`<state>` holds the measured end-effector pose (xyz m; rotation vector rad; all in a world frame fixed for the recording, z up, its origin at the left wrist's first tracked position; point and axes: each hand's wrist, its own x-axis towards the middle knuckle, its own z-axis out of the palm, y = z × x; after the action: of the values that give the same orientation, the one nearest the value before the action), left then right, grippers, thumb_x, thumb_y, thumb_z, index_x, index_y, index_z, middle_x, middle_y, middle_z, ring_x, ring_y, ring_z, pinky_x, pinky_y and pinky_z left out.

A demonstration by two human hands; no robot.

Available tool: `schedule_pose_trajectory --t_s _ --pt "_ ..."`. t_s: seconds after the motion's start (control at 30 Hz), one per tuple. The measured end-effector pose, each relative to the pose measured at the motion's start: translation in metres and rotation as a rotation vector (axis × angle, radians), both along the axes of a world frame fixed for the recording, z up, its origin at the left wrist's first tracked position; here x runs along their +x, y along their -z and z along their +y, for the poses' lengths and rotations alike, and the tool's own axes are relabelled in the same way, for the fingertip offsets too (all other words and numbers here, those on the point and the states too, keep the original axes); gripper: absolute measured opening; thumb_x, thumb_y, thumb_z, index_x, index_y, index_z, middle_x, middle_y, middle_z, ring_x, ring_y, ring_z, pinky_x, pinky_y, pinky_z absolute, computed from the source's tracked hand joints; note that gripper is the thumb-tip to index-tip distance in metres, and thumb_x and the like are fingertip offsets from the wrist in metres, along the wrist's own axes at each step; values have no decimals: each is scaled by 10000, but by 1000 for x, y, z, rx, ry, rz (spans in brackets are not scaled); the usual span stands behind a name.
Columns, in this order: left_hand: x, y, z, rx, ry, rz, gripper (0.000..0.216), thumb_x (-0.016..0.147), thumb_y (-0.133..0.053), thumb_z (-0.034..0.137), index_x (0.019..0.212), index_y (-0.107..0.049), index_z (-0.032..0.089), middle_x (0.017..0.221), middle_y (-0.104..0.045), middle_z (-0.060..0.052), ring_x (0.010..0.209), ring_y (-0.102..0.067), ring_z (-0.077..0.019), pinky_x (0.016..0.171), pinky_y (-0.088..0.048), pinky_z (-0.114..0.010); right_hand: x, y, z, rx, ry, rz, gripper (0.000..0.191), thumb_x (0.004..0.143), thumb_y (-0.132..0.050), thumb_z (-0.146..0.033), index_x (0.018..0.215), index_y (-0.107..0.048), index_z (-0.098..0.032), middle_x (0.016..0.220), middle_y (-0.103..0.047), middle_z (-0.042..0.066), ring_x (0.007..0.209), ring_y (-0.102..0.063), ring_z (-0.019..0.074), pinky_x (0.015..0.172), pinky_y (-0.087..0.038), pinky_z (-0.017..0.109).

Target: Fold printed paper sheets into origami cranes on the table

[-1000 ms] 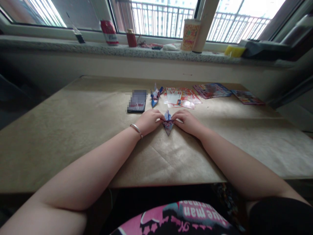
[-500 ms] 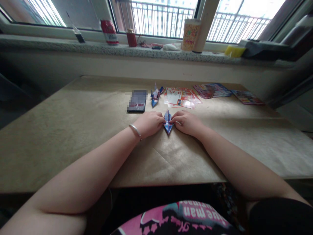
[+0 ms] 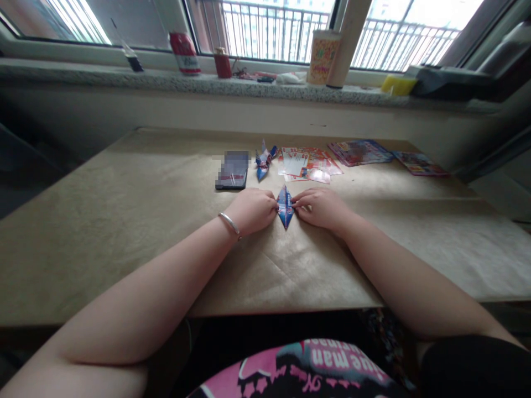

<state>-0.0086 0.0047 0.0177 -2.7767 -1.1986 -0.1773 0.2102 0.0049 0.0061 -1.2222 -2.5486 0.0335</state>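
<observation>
A small folded paper piece (image 3: 285, 207), blue with red print and narrow like a diamond, lies on the brown paper-covered table (image 3: 124, 221). My left hand (image 3: 253, 210), with a silver bracelet on the wrist, has its fingers curled and pinches the piece's left edge. From the other side my right hand (image 3: 321, 208) pinches its right edge, fingers closed. A finished folded paper crane (image 3: 264, 161) in the same print stands farther back.
A phone (image 3: 232, 171) lies left of the crane. Printed flyers (image 3: 307, 164) and magazines (image 3: 360, 152) lie at the back right of the table. The windowsill (image 3: 249, 85) holds a red can (image 3: 185, 53), a small red container (image 3: 223, 63), a paper cup (image 3: 322, 57) and a yellow sponge (image 3: 397, 85).
The paper piece has been folded narrower, from a wide kite shape to a slim diamond. Both hands have drawn closer to its middle.
</observation>
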Motion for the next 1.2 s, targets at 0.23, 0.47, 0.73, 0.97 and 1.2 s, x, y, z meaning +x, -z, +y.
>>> schedule_pose_trajectory --t_s 0.23,0.47,0.73,0.97,1.2 --pt "0 1 0 -3 -61 -28 323 875 -471 281 931 -782 211 1004 -732 -60 877 -686 -217 745 -512 -305 1 1 0 -29 26 53 236 825 -569 -230 905 -788 -266 1078 -751 -18 1000 -700 213 895 -544 353" --pt "-6 1 7 -83 -41 -64 302 859 -485 278 939 -773 237 1102 -717 -10 942 -673 -177 840 -519 -260 -1 3 -2 -23 51 5 231 849 -564 -261 920 -782 -291 1113 -740 -31 998 -698 224 887 -535 378" --pt "-5 5 13 -90 120 -161 222 854 -487 185 915 -698 149 1095 -693 -91 1043 -631 -214 976 -497 -330 -6 1 -3 55 73 -26 209 866 -595 -330 864 -786 -244 1050 -758 17 1169 -597 297 1017 -432 463" --pt "-7 9 14 -81 186 -209 177 861 -534 190 984 -657 155 1107 -658 -127 1144 -583 -244 1005 -486 -386 -9 -6 -16 53 85 -103 444 844 -575 -590 960 -768 -208 1073 -741 96 1185 -551 348 1048 -350 519" --pt "-9 13 16 -81 266 -223 191 878 -543 221 1002 -681 177 1096 -653 -107 1091 -594 -220 1000 -478 -372 -6 -2 -13 70 101 -164 435 888 -554 -474 1158 -690 -161 1212 -676 138 1269 -474 361 1091 -310 515"
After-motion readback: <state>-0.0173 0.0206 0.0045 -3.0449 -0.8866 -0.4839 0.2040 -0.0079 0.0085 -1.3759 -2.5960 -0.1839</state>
